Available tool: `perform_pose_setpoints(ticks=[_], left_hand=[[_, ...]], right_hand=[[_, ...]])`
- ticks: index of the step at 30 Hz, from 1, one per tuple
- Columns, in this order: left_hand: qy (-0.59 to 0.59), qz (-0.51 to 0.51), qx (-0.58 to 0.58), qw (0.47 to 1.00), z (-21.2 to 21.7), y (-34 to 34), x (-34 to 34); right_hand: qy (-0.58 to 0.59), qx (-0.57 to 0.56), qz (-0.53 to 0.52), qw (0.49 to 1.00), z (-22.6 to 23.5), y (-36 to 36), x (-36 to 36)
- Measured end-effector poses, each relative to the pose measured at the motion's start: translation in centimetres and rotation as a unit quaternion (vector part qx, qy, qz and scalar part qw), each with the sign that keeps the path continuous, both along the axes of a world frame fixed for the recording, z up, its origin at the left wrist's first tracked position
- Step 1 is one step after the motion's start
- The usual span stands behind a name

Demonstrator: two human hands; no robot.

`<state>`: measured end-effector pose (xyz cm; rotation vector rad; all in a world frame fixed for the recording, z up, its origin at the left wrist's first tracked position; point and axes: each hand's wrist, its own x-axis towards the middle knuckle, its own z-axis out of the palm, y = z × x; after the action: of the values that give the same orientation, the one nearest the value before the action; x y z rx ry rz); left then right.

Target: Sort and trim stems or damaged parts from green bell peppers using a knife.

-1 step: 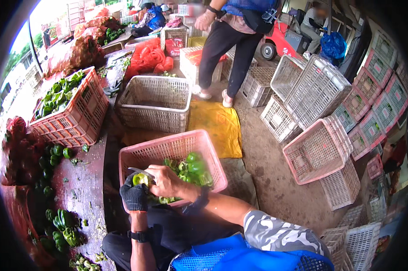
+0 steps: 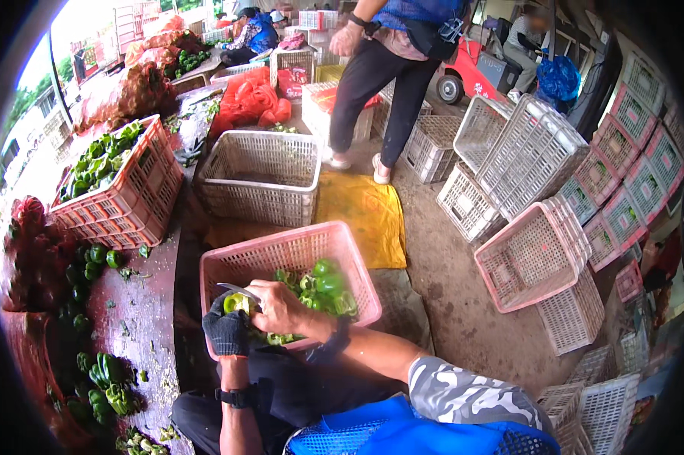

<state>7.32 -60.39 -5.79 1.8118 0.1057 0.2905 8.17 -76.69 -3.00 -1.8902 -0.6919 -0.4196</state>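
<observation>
Near centre, pink crate [image 2: 357, 262]: green peppers [image 2: 323, 288].
Left hand [image 2: 226, 327]: gloved, gripping green pepper [image 2: 237, 302].
Right hand [image 2: 277, 307]: closed on knife [image 2: 236, 288].
Far-left orange crate [image 2: 141, 189]: more peppers.
Far grey crate [image 2: 258, 178]: contents unclear.

The left grip [image 2: 226, 331] wears a dark knitted work glove, with a black wristwatch [image 2: 234, 396] strapped below it. The right grip [image 2: 280, 307] is bare; its arm carries a dark wristband [image 2: 337, 335] and a grey camouflage short sleeve [image 2: 471, 394].
</observation>
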Motion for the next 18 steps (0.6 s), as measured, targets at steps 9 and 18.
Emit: perform_pose_setpoints(ticks=[9, 18], left_hand=[[0.107, 0.048, -0.011, 0.993, -3.3, 0.3, 2.3], [-0.019, -0.057, 0.057, 0.997, -2.5, 0.0, 2.7]], right_hand=[[0.056, 0.055, -0.12, 0.99, -2.0, 0.4, 1.6], [0.362, 0.324, 0.084, 0.87, -1.1, -4.9, 3.3]])
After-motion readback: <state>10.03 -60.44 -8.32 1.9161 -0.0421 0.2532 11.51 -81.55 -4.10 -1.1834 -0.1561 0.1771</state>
